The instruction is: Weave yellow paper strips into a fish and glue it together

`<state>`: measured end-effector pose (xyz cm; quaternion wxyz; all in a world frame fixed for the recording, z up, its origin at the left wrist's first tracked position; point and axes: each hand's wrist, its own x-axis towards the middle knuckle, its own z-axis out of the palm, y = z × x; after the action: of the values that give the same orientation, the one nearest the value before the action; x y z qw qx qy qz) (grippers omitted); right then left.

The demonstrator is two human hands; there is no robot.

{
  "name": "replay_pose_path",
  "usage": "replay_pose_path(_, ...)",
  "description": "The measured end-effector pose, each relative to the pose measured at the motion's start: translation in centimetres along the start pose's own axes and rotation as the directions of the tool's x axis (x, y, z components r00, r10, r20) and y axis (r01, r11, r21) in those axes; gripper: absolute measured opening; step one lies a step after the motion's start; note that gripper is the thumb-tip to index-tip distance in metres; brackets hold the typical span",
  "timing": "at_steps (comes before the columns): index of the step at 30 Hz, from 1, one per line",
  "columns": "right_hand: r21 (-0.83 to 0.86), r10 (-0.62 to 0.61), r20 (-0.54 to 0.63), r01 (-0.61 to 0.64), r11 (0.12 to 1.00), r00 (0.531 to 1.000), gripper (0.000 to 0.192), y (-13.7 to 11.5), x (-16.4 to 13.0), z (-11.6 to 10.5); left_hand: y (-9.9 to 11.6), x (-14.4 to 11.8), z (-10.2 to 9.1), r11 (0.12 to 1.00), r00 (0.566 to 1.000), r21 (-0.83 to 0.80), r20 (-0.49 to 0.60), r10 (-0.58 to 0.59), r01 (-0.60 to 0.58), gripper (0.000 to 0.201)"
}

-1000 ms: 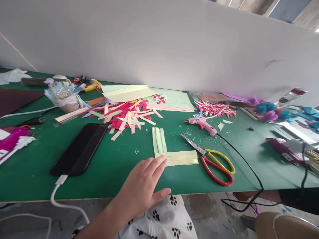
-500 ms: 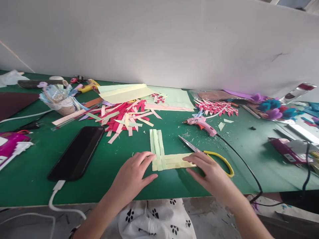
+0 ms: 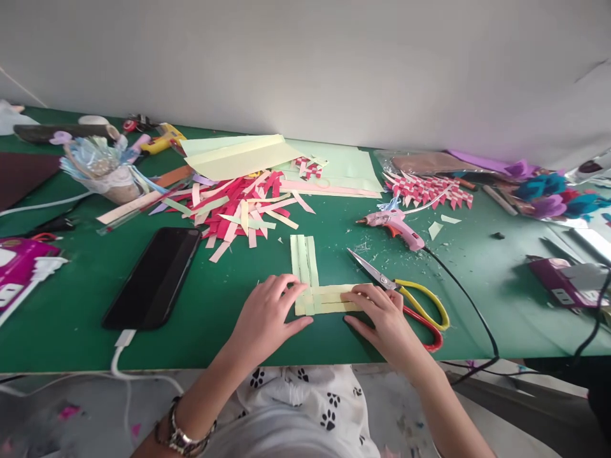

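The left hand [image 3: 270,312] is loosely spread, its fingertips at the corner where pale green strips [image 3: 303,257] cross pale yellow strips [image 3: 331,299], with the thumb apart from the fingers near the lower edge. The right hand [image 3: 384,318] is also spread, the fingers bent over the yellow strips toward their right end and the thumb below them, leaving a gap between. The 2 sets form an L near the front of the green surface [image 3: 229,343]: the green ones reach away from the person, the yellow ones lie crosswise to the right. Scissors [image 3: 387,281] with 1 yellow and 1 red handle loop lie just beside the right hand, partly hidden by it, blades pointing away to the left. Beyond them rests a pink glue gun [image 3: 394,226] with a black cord [image 3: 470,302]. On the left, a black phone [image 3: 151,280] lies with a white cable [image 3: 125,339] plugged in. Farther back are a heap of red, pink and pale paper strips [image 3: 241,216], pale sheets [image 3: 238,158] and a red-and-pink woven piece [image 3: 429,191].
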<state>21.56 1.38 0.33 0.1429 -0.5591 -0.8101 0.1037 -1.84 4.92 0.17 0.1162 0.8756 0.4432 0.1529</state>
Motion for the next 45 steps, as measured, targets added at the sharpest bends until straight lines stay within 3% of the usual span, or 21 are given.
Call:
replay_pose_path(11,0.093,0.028,0.073,-0.034,0.995,0.997,0.018,0.5,0.9,-0.5,-0.3,0.1,0.4,0.999,1.000,-0.037,0.016,-0.003,0.003,0.030)
replay_pose_path(23,0.055,0.006,0.125,-0.013,0.998,0.992,0.018,0.1,1.6,-1.0,-0.4,0.1,0.6,0.996,1.000,-0.082,0.013,0.023,-0.022,0.027)
replay_pose_path(30,0.121,0.047,0.159,-0.067,0.990,0.986,0.016,-0.3,1.7,-1.4,-0.3,0.1,0.5,0.998,1.000,-0.067,0.009,0.019,-0.019,0.038)
replay_pose_path(45,0.202,0.080,0.187,-0.118,0.972,0.979,0.013,-1.0,1.9,-1.5,-0.2,0.2,0.5,0.996,1.000,-0.080,-0.012,0.026,-0.027,0.025)
